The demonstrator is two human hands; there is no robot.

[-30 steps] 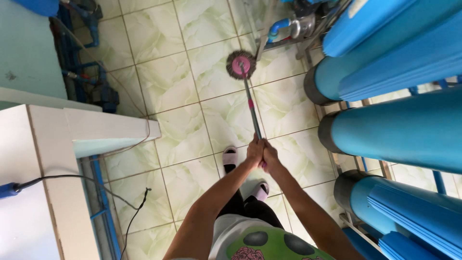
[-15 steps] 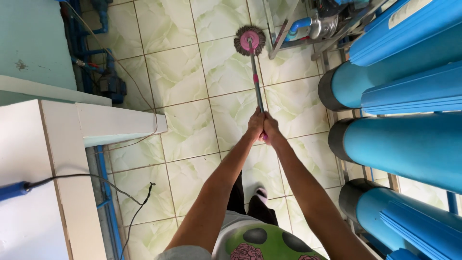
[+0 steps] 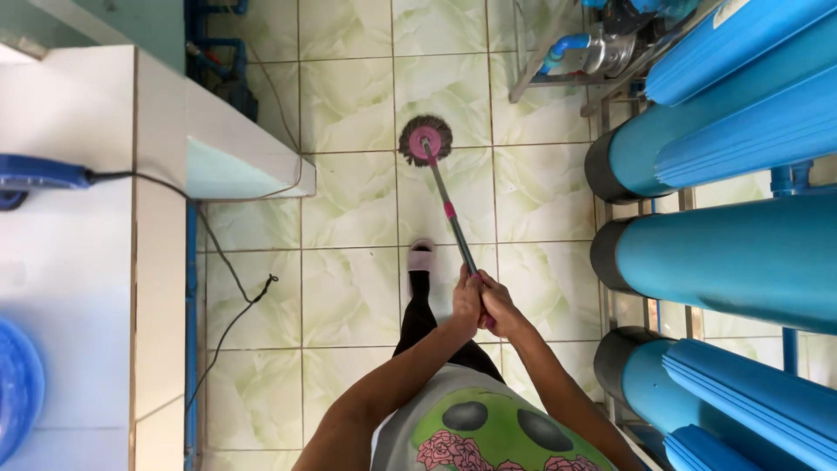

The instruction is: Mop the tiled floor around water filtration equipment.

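I hold a mop by its handle [image 3: 452,216], a metal pole with pink fittings. Its round grey mop head [image 3: 425,139] with a pink centre rests on the pale green tiled floor [image 3: 349,105] ahead of me. My left hand [image 3: 466,301] and my right hand [image 3: 499,303] are both closed around the upper end of the handle, side by side and touching. One foot in a pink slipper [image 3: 421,255] stands on the tiles just left of the pole, below the mop head.
Big blue cylindrical tanks [image 3: 724,253] on a metal frame line the right side. A white counter [image 3: 78,262] fills the left, with a blue device [image 3: 39,174] and a black cable [image 3: 231,288] hanging to the floor. Blue pipes [image 3: 218,44] run at the back left.
The view has shifted and I have stepped forward; the slippered foot now stands ahead of my hands. The mop head lies nearer to me on the tiles. Both hands keep their grip.
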